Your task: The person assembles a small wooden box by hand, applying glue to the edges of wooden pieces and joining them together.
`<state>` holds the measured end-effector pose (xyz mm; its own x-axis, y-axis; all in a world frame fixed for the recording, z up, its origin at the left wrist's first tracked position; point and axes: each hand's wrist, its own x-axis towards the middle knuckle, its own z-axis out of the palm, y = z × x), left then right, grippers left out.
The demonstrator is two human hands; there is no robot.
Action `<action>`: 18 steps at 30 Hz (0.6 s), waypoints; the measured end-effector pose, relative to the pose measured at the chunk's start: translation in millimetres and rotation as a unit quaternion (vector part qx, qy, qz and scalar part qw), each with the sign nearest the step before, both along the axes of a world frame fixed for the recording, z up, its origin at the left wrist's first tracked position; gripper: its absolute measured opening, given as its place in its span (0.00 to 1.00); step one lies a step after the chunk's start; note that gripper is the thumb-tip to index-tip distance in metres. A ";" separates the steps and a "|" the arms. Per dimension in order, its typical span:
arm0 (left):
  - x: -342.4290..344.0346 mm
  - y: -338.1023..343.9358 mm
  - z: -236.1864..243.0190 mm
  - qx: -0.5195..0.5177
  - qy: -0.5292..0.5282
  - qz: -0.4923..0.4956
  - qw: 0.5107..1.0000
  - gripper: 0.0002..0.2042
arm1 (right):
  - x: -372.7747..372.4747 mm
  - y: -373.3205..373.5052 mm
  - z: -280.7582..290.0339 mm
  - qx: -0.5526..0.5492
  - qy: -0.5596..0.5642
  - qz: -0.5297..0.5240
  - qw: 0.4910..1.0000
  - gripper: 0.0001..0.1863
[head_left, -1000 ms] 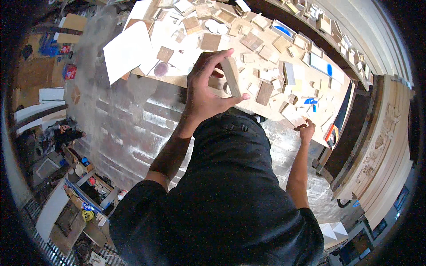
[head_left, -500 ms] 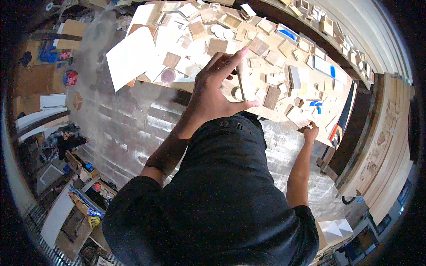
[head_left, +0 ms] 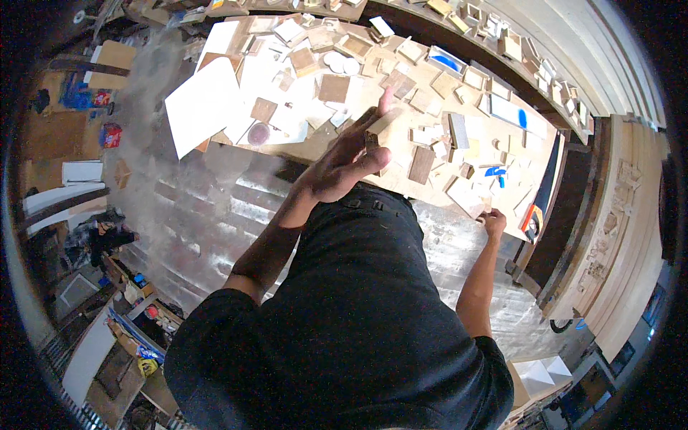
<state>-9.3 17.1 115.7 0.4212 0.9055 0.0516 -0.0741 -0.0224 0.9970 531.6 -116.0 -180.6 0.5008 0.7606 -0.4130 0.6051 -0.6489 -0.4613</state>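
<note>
My left hand (head_left: 342, 161) is raised in front of the table's near edge. Its thumb and fingers grip a small thin wooden piece (head_left: 385, 126), tilted and slightly blurred. My right hand (head_left: 493, 223) rests low at the near edge of the table, fingers closed. Whatever lies between those fingers is too small to make out. Just beyond them is a pale flat board (head_left: 464, 197). A blue tool-like object (head_left: 497, 175) lies a little farther in, and an orange-and-black tool (head_left: 531, 221) sits at the table's right corner.
Scattered over the wooden table (head_left: 301, 148) are many small wood pieces, small trays and a white sheet (head_left: 203, 107). A round pinkish lid (head_left: 259, 134) lies near the front edge. Behind runs a shelf of small wooden frames (head_left: 510, 44). Long planks (head_left: 622, 236) stand at right.
My left hand has turned and moved slightly left, tilting the wooden piece. My right hand has shifted a little left and downward in the picture, as has the table in view.
</note>
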 end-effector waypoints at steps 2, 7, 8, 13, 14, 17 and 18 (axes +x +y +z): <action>9.5 -3.3 5.9 -0.017 -0.005 -0.014 1.000 0.41 | 2.6 1.4 2.2 -0.031 0.026 -0.011 0.999 0.11; 30.3 6.8 8.4 -0.067 -0.075 -0.092 0.991 0.47 | 98.5 -45.6 -15.5 0.016 -0.124 0.044 0.991 0.11; 35.1 6.6 0.8 -0.075 -0.105 -0.104 0.986 0.44 | 107.6 -41.8 -8.6 0.049 -0.093 0.043 0.994 0.11; 47.0 -3.8 -69.6 -0.060 -0.005 -0.115 0.992 0.41 | -4.7 70.8 156.0 0.229 0.062 0.045 0.970 0.13; 49.2 -2.9 -67.9 -0.065 0.003 -0.127 0.990 0.42 | -48.3 93.5 206.4 0.275 0.111 0.036 0.954 0.12; 67.2 10.4 2.6 -0.119 -0.099 -0.209 0.966 0.46 | -137.8 117.9 309.2 0.401 0.196 0.096 0.890 0.10; 70.5 13.6 15.9 -0.123 -0.099 -0.228 0.961 0.50 | -159.3 120.3 331.2 0.445 0.200 0.145 0.861 0.10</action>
